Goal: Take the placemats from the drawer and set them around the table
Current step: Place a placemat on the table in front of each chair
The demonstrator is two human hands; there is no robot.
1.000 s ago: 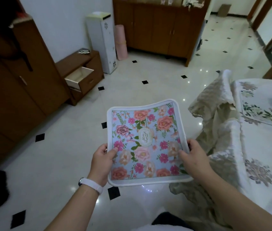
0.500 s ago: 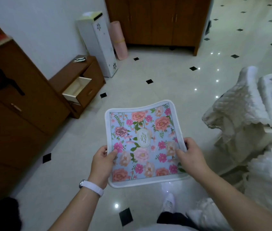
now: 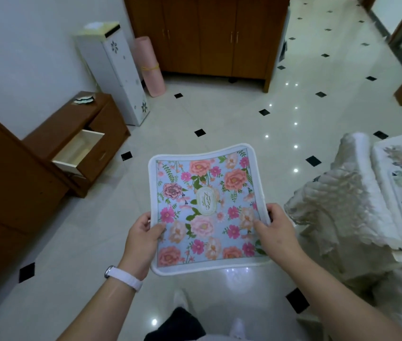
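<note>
I am in the carrying step: the floral placemat [image 3: 206, 210] is out of the drawer [image 3: 79, 150] and held in the air over the tiled floor [image 3: 232, 119], about level, picture side up, with its far edge bowed a little. My left hand [image 3: 140, 239] grips its left edge, thumb on top and fingers curled beneath. My right hand [image 3: 276, 232] clamps the right edge the same way. The two hands are apart, with the mat between them.

The counter [image 3: 380, 173], under a pale flowered cloth, is off to my right. A chair in a quilted cream cover [image 3: 337, 207] stands between it and the mat. As I judge it, the next move calls for a turn to the right, lifting the mat over the chair back, and laying it flat at a seat with its edge square to the counter's rim.

By count:
- One placemat is in my hands. I cannot tell whether another is stacked under it.
- One drawer hangs open in the low wooden cabinet [image 3: 54, 134], and what I can see of its inside looks bare.
- One covered chair and one counter are in view.
- The flower panels on the cloth may be mats or print; I cannot tell which.
</note>
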